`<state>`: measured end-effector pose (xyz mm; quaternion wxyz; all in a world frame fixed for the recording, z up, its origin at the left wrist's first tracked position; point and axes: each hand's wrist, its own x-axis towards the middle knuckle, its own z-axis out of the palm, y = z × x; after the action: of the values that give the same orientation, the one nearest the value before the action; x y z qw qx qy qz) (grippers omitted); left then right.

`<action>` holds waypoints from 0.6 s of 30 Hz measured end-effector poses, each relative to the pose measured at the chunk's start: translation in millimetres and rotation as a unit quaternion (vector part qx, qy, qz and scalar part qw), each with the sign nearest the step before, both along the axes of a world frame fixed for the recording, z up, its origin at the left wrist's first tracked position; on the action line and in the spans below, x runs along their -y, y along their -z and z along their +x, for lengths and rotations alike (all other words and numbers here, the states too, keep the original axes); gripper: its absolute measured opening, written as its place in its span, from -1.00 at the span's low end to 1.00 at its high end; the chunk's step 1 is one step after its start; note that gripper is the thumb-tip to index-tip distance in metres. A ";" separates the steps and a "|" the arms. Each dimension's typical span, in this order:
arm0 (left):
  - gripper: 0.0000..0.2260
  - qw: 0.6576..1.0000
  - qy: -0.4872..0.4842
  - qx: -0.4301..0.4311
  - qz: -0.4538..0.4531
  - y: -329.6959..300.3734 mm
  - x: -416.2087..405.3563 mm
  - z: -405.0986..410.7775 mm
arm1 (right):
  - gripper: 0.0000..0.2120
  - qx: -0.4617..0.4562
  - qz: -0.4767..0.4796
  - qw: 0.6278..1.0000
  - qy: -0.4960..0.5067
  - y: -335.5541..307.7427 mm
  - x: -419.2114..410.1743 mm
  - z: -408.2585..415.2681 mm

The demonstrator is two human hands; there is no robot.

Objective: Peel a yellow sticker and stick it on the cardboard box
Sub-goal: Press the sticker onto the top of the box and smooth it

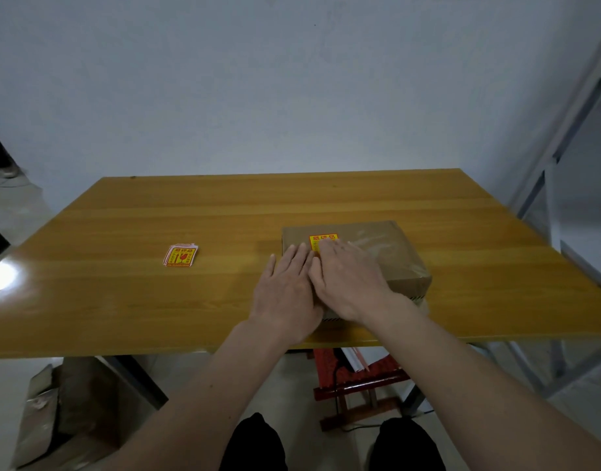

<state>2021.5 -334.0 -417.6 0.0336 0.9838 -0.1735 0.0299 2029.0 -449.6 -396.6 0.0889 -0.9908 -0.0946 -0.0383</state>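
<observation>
A brown cardboard box wrapped in clear tape lies on the wooden table, right of centre. A yellow sticker with red print lies flat on the box top near its far left corner; only its upper part shows. My right hand lies flat on the box, fingers covering the sticker's lower part. My left hand rests flat beside it on the box's left edge, fingers straight and together. Neither hand holds anything. A small stack of yellow stickers lies on the table to the left.
A grey wall stands behind the table. A metal shelf frame rises at the right. Under the table are a red wooden stool and an open cardboard carton on the floor at the left.
</observation>
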 end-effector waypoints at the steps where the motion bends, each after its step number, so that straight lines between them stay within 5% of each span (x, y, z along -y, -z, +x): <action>1: -0.33 1.000 0.002 -0.001 0.004 0.0 0.3 -0.1 | -0.54 -0.009 0.012 1.000 -0.010 0.2 -1.9 2.1; 6: -0.33 1.000 0.005 0.012 0.013 0.4 0.6 -1.5 | -0.48 -0.084 0.065 0.994 -0.040 -4.9 -3.2 16.2; 11: -0.28 0.999 -0.011 0.004 0.035 0.5 2.3 -2.1 | -0.44 -0.076 0.008 0.997 -0.005 2.7 -2.6 13.1; 18: -0.29 0.999 -0.017 -0.005 0.042 -4.2 3.9 -4.0 | -0.51 -0.083 0.042 0.994 -0.051 -6.4 21.6 -20.4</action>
<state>2017.5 -338.0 -413.4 -0.0077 0.9874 -0.1572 0.0179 2008.6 -471.2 -390.2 0.1399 -0.9798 -0.1355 0.0449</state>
